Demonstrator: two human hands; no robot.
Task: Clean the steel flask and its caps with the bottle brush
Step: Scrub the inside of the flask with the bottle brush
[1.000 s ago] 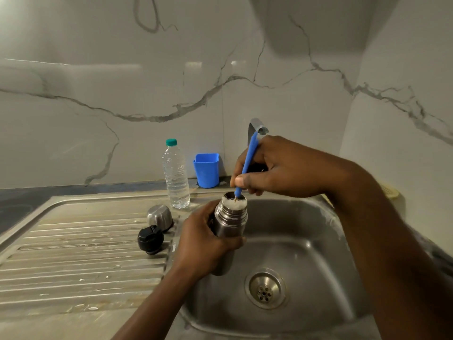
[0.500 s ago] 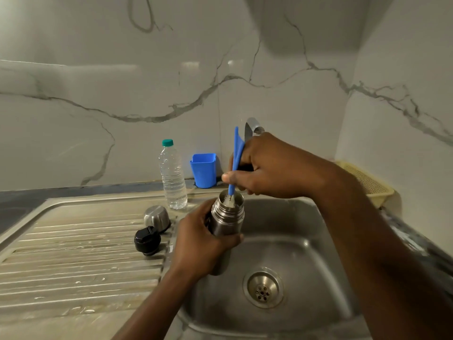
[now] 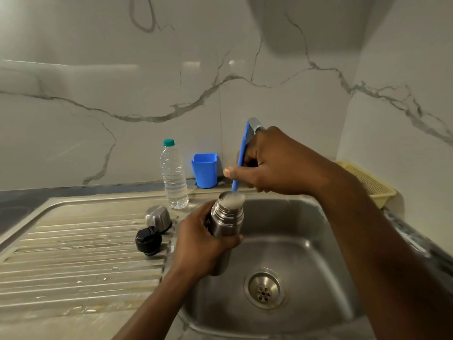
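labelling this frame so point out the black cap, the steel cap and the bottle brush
black cap (image 3: 148, 240), head view, its ribbed side
steel cap (image 3: 158, 218), head view, its rounded side
bottle brush (image 3: 244, 141), head view, blue handle above the hand

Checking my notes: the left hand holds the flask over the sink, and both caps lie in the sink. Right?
No. The head view shows the steel cap and black cap on the draining board, not in the sink; the left hand does hold the flask over it.

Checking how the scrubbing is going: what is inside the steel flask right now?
White bristles of the blue bottle brush fill the mouth of the steel flask. The flask's wall hides anything deeper.
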